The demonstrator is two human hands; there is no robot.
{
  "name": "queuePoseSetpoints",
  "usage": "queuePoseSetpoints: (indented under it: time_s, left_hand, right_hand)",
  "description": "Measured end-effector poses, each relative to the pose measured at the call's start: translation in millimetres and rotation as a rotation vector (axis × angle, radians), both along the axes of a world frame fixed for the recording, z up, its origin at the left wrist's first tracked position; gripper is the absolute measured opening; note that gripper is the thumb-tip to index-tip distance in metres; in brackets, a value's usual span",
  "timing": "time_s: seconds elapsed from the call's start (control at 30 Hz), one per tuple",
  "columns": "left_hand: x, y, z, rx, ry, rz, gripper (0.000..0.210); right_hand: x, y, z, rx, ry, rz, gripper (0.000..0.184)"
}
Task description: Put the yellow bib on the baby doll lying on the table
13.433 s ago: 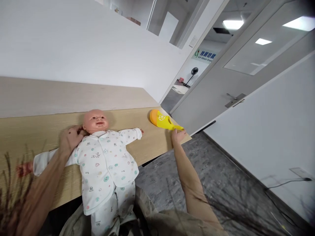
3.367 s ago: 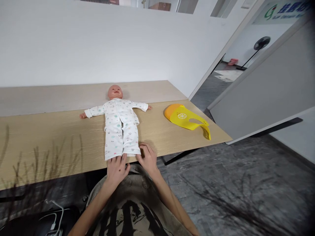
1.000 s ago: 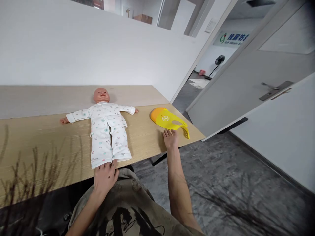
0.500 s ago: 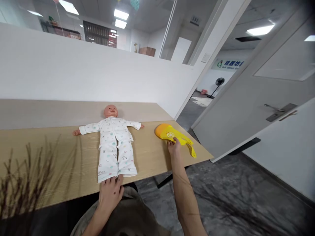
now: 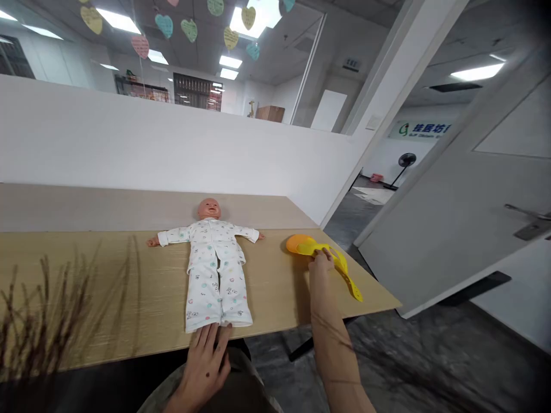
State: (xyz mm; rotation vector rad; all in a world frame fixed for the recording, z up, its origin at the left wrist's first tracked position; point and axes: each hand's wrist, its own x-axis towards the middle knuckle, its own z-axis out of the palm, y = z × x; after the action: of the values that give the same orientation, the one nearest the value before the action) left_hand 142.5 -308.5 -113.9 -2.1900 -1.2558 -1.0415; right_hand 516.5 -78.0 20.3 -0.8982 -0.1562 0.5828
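**Bib in hand, doll still bare-necked**

The right hand (image 5: pixel 321 264) is stretched out to the far right of the desk (image 5: pixel 107 287) and closed on the yellow bib (image 5: pixel 327 258), pinching it near the neck opening, so that part of the bib looks lifted off the wood while its orange pocket end rests on the surface. The left hand (image 5: pixel 206 361) lies flat and open at the near edge of the desk, its fingers (image 5: pixel 215 335) touching the trouser hems of the doll (image 5: pixel 213 258).

As far as the view shows, the doll is already laid out and dressed in a patterned white suit, on its back, arms spread to either side. The bib is gripped but sits well to the right of the doll, beyond its outstretched arm, and nothing is around the doll's neck. By my judgement, picking up the bib is under way; bringing it over and fitting it is left.

The bib's long axis runs diagonally: the orange pocket end points away and to the left, towards the doll's arm, and a yellow strap end points towards the near right corner of the desk. The doll's long axis runs front to back, head towards the white wall (image 5: pixel 172 149), feet towards the person.
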Motion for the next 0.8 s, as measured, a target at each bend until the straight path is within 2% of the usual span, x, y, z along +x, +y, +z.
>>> queuePoseSetpoints:
  time_s: [0.07, 0.13, 0.23, 0.33, 0.37, 0.47, 0.5, 0.57, 0.6, 0.7, 0.73, 0.8]
  left_hand:
    - [-2, -10, 7.6, 0.031, -0.071, -0.06, 0.051]
    - [-4, -17, 19.0, 0.039, -0.154, -0.128, 0.048]
    - [-5, -14, 38.7, 0.066, -0.306, -0.249, 0.046]
    - [-7, 11, 63.1, 0.036, -0.495, -0.305, 0.04]
    - [-8, 24, 73.5, -0.013, -0.571, -0.307, 0.035]
    - [-17, 70, 110.1, -0.321, -0.931, -0.18, 0.022]
    - [-21, 85, 122.2, -0.414, -1.076, -0.181, 0.026]
    - [-31, 112, 142.3, -0.613, -1.332, -0.229, 0.049]
    - [-36, 122, 149.1, -0.72, -1.417, -0.306, 0.055]
    - [-52, 137, 156.4, -0.981, -1.491, -0.58, 0.062]
    - [-55, 138, 155.9, -1.026, -1.475, -0.63, 0.063]
    - [-59, 138, 154.1, -1.057, -1.452, -0.634, 0.065]
  right_hand:
    - [0, 6, 10.0, -0.02, 0.029, -0.062, 0.022]
    - [-1, 9, 23.5, -0.005, 0.013, -0.04, 0.026]
    - [-12, 4, 49.7, 0.02, -0.069, 0.152, 0.037]
    - [-35, -12, 77.8, 0.087, -0.235, 0.448, 0.05]
    - [-45, -19, 86.6, 0.132, -0.301, 0.537, 0.052]
    - [-78, -40, 110.0, 0.262, -0.45, 0.78, 0.053]
    - [-90, -45, 116.7, 0.298, -0.471, 0.844, 0.053]
    - [-114, -55, 127.7, 0.358, -0.475, 0.951, 0.054]
    - [-125, -58, 131.5, 0.376, -0.459, 0.998, 0.056]
    - [-155, -64, 134.4, 0.392, -0.382, 1.113, 0.058]
    - [-162, -65, 132.5, 0.386, -0.359, 1.145, 0.056]
    - [-175, -67, 125.8, 0.364, -0.32, 1.196, 0.052]
